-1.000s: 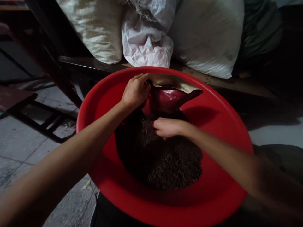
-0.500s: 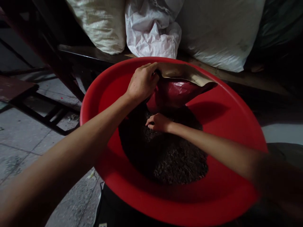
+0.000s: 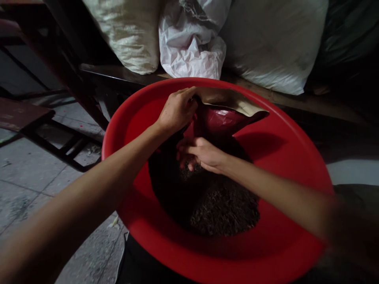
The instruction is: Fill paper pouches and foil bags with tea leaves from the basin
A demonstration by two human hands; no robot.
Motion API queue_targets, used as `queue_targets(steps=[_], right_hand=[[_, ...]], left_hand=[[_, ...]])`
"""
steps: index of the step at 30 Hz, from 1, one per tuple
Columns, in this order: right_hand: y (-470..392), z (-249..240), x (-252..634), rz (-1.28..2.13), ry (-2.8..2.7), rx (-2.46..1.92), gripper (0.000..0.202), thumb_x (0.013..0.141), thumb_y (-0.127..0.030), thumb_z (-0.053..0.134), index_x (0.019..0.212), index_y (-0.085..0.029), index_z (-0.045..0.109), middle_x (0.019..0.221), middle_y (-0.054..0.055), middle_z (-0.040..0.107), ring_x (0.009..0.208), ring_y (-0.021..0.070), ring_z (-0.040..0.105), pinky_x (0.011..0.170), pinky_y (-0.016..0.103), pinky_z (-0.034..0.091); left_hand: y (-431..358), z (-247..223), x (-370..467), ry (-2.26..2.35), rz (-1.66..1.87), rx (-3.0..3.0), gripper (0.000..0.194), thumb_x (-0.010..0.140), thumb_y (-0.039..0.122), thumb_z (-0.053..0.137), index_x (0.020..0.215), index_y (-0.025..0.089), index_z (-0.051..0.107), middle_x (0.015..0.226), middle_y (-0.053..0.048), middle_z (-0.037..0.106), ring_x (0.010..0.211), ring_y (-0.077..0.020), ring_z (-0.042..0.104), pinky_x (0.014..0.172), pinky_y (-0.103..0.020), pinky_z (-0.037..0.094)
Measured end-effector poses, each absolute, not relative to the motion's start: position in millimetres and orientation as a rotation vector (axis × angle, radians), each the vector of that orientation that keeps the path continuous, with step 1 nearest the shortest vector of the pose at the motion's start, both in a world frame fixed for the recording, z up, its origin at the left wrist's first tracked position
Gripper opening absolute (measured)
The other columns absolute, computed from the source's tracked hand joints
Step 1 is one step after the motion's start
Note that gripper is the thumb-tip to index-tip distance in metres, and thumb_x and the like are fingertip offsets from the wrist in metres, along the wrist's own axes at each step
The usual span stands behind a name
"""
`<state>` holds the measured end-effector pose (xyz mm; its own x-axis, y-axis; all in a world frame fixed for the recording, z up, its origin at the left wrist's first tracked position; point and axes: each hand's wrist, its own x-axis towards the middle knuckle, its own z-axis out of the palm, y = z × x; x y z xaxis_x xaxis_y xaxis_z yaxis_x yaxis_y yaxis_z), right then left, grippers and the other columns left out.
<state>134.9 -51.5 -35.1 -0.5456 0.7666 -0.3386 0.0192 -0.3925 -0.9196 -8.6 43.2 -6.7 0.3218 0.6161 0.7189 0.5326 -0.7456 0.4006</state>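
A large red basin (image 3: 284, 169) holds dark, loose, leaf-like material (image 3: 227, 209) across its bottom. My left hand (image 3: 177, 109) pinches the top edge of a dark red bag (image 3: 220, 120) at the basin's far side. The bag's rim is folded open and shows a tan inner face. Below the bag's left part, my right hand (image 3: 204, 154) is over the dark material, its fingers apart and partly in shadow. Nothing can be seen held in it.
Pale sacks (image 3: 130, 35) and a crumpled white bag (image 3: 192, 55) stand behind the basin on a dark bench (image 3: 115, 73). A wooden stool (image 3: 26, 114) is at the left on the tiled floor (image 3: 32, 165).
My right hand has turned and its curled fingers have spread out. My left hand still grips the bag. The view has shifted slightly, so the scene sits a little lower.
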Motion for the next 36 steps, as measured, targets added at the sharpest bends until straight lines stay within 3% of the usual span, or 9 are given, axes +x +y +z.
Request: queue_targets(steps=[5, 11, 18, 24, 30, 36], right_hand=[[-72, -26, 128, 2.002, -1.218, -0.935, 0.026, 0.080, 0.001, 0.068, 0.100, -0.016, 0.064, 0.082, -0.002, 0.069, 0.065, 0.0111, 0.068, 0.061, 0.023, 0.059], [-70, -22, 127, 1.929, -1.272, -1.002, 0.019, 0.086, 0.001, 0.062, 0.093, -0.016, 0.067, 0.080, -0.001, 0.069, 0.064, 0.0105, 0.069, 0.065, 0.023, 0.061], [-78, -8, 137, 1.944, -1.448, -1.150, 0.014, 0.094, -0.006, 0.057, 0.091, -0.018, 0.062, 0.072, 0.000, 0.072, 0.055, 0.0133, 0.070, 0.052, 0.023, 0.058], [-104, -24, 183, 2.080, -1.519, -1.344, 0.010, 0.091, -0.009, 0.058, 0.089, -0.016, 0.065, 0.070, 0.002, 0.074, 0.050, 0.0138, 0.069, 0.046, 0.022, 0.056], [-114, -34, 192, 2.243, -1.352, -1.166, 0.004, 0.085, -0.013, 0.063, 0.084, -0.013, 0.067, 0.065, 0.001, 0.071, 0.052, 0.0118, 0.068, 0.050, 0.021, 0.059], [-115, -27, 187, 2.244, -1.426, -1.189, 0.011, 0.081, -0.007, 0.059, 0.080, -0.012, 0.068, 0.058, -0.002, 0.066, 0.044, 0.0088, 0.060, 0.041, 0.017, 0.052]], left_hand=[[42, -6, -9, 1.054, 1.398, 2.471, 0.022, 0.095, 0.016, 0.050, 0.104, 0.020, 0.070, 0.104, -0.006, 0.077, 0.096, -0.0222, 0.073, 0.089, -0.034, 0.058], [41, -6, -10, 1.059, 1.388, 2.459, 0.020, 0.097, 0.017, 0.050, 0.104, 0.020, 0.068, 0.100, -0.004, 0.077, 0.090, -0.0201, 0.071, 0.084, -0.032, 0.058], [45, -11, -8, 1.094, 1.390, 2.459, 0.014, 0.097, 0.013, 0.052, 0.098, 0.020, 0.065, 0.091, -0.001, 0.072, 0.082, -0.0155, 0.066, 0.074, -0.031, 0.052], [45, -1, -3, 1.158, 1.285, 2.460, 0.023, 0.088, 0.000, 0.053, 0.101, 0.016, 0.065, 0.096, -0.002, 0.070, 0.092, -0.0154, 0.064, 0.082, -0.028, 0.048], [44, -1, -6, 1.090, 1.358, 2.468, 0.026, 0.082, 0.006, 0.047, 0.094, 0.020, 0.065, 0.086, -0.003, 0.065, 0.080, -0.0185, 0.058, 0.073, -0.033, 0.042], [44, -2, -7, 1.056, 1.346, 2.445, 0.030, 0.081, 0.010, 0.045, 0.098, 0.023, 0.067, 0.089, -0.002, 0.065, 0.082, -0.0191, 0.059, 0.073, -0.033, 0.043]])
